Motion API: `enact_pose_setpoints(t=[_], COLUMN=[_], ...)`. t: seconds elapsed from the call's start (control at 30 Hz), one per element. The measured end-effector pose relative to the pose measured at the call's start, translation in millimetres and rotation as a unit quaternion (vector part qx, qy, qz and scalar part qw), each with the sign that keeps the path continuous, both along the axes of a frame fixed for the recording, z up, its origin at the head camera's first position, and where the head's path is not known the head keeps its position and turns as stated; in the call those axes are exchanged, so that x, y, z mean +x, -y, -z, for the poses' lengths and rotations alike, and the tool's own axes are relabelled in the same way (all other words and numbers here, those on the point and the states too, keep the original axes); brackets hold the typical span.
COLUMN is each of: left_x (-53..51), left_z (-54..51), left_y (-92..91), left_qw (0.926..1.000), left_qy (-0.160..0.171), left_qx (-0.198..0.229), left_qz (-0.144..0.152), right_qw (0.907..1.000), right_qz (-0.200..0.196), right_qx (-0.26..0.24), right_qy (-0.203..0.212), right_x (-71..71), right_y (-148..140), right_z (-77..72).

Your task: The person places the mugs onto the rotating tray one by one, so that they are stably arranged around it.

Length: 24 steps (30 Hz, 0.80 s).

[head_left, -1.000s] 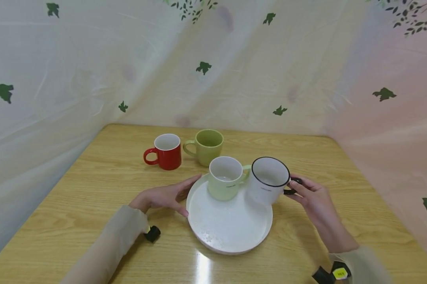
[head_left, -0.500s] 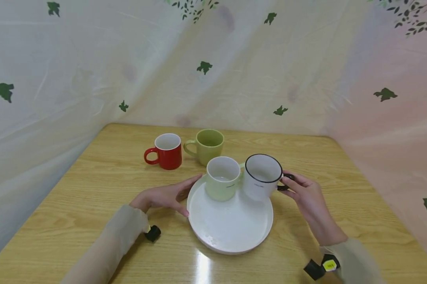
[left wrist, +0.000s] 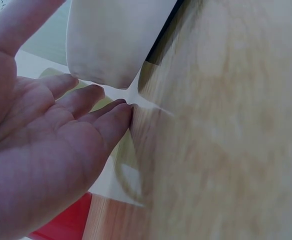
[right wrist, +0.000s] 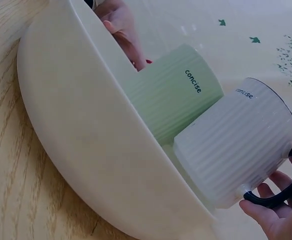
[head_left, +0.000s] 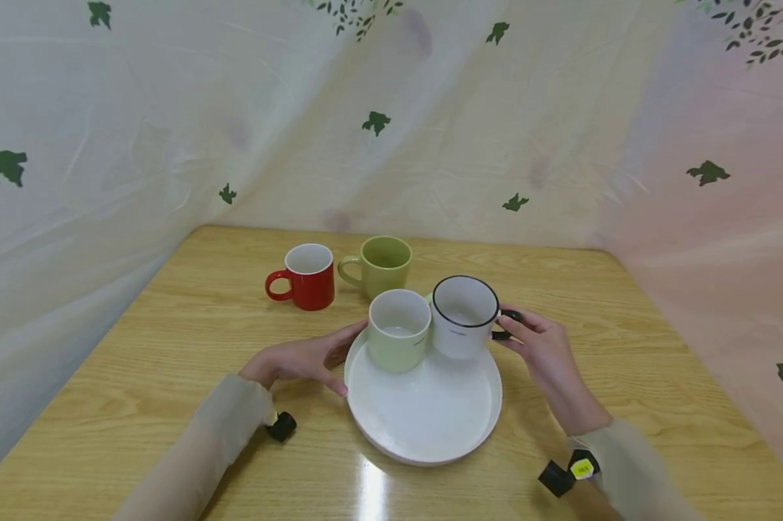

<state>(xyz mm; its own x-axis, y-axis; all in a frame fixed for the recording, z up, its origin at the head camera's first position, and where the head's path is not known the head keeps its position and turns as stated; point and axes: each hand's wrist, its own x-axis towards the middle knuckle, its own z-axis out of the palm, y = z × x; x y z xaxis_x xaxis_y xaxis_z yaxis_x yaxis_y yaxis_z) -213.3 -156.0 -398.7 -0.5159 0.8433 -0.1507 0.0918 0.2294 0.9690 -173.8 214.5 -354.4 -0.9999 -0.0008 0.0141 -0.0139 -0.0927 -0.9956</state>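
White mug (head_left: 462,339), left of right hand (head_left: 543,344), black handle (right wrist: 281,198) pinched

I see a light-brown wood-grain table (head_left: 170,347), pale creased sheeting (head_left: 443,166) behind it and along both sides, pinkish at right. Dark green bird-shaped prints (head_left: 376,123) and leafy sprig prints (head_left: 759,32) on it. White glare streak (head_left: 370,486) on the tabletop, near side.

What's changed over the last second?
The right hand has moved the white mug leftward by its black handle. The pale green mug has shifted left and turned slightly. No grip was taken or released. The tray, with the left hand at its rim, the red mug and the olive mug stayed put.
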Motion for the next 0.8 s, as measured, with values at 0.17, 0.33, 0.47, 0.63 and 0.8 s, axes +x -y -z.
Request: enact_pose_setpoints(t=[0.17,0.33,0.47,0.63,0.8], left_x=[-0.3,-0.8,-1.1,-0.9,-0.8], left_z=[1.4,1.4,0.9,0.0,-0.7], left_y=[0.2,-0.2,0.0,0.3,0.4], left_qw=[1.0,0.9999,0.9999,0.9999,1.0], left_qy=[-0.001,0.003,0.003,0.006,-0.003], left_qx=[-0.003,-0.008,-0.009,-0.007,0.003], left_qz=[-0.005,-0.012,-0.013,-0.006,0.002], right_qw=[1.0,0.9999,0.9999,0.9998,0.9998], right_qz=[-0.007,-0.009,-0.011,-0.012,-0.015], right_qx=[-0.004,-0.008,-0.01,-0.008,-0.01], right_qy=[0.0,0.005,0.007,0.011,0.009], right_x=[-3.1,-5.5,-7.7,-10.4,-11.8], right_y=[5.3,10.6,14.2,19.9,26.3], right_z=[1.1,0.8,1.6,2.5,2.1])
